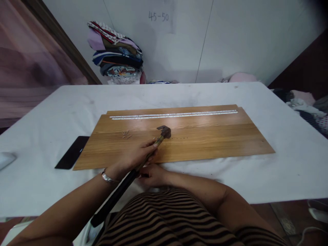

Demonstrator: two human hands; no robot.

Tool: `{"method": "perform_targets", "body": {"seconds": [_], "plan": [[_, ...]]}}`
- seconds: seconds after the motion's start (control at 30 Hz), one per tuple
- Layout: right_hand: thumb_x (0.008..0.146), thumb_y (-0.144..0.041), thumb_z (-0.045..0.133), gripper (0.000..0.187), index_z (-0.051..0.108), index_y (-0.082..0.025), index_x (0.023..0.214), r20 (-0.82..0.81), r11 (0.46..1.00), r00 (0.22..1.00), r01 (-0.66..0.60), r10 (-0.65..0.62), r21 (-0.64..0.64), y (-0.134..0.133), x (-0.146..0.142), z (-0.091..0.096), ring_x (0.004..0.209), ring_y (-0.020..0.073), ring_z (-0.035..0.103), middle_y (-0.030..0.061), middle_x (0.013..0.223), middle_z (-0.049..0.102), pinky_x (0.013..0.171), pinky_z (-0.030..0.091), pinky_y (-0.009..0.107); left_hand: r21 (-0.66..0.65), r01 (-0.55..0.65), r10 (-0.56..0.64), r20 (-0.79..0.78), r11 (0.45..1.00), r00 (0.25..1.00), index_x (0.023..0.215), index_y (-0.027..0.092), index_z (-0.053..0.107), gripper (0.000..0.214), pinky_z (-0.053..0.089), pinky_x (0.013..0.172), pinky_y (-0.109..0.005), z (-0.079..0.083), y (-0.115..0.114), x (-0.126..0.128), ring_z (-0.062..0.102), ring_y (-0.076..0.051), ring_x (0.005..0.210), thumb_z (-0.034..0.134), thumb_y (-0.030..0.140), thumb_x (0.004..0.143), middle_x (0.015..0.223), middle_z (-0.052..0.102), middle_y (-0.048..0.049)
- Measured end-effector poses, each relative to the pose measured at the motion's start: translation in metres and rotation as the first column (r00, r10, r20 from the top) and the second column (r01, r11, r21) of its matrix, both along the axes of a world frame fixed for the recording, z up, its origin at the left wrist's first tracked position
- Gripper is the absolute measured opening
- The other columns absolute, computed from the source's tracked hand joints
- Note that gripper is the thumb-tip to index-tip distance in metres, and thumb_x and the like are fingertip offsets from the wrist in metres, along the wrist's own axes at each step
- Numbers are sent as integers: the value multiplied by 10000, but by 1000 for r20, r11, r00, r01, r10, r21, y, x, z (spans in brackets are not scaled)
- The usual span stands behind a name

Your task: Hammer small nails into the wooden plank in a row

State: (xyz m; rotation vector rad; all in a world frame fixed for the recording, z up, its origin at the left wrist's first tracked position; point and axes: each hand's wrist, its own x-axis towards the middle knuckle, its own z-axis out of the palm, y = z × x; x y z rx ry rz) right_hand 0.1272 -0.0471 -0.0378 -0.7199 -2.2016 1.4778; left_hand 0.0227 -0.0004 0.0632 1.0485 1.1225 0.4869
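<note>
The right hand (155, 175) curls beside the hammer (125, 184), its grip impossible to tell; slightly farther out, the left hand's (140, 153) fingers clasp the handle just short of the head (166, 132). The hammer slants from near left to far right over the wooden board (217, 133); loose nails (125, 136) lie beyond the left hand, left of the head.

Claw hammer (125, 184): dark brown head, wooden neck, long black grip, slantwise, head over the middle of the board (205, 131). Board's brown wood grain, flat on the counter (164, 95). I see several thin nails (125, 136), loose, clustered on its left part. Dark dots (180, 138) in a row right of the hammer head; I can't tell what they are.
</note>
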Motion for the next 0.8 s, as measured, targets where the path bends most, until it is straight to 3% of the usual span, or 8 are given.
{"method": "perform_targets", "body": {"seconds": [0.53,0.8], "plan": [[863,-166,583,145,678,-151,972,1,1000,1000,7,-7,16,2,-2,1,688,126,568,-4,763,654,662,425,220,-3,1,-1,-20,1000,1000,1060,183,559,392,273,411,-185,4,0,3,377,-57,487,639,478,814,670,464,52],[877,-172,578,160,682,-147,995,13,1000,1000,-3,2,27,1,0,4,759,143,606,17,836,688,704,446,225,-21,-16,16,4,1000,1000,1047,181,554,396,260,401,-180,6,0,4,372,-48,470,660,477,807,673,477,50]]}}
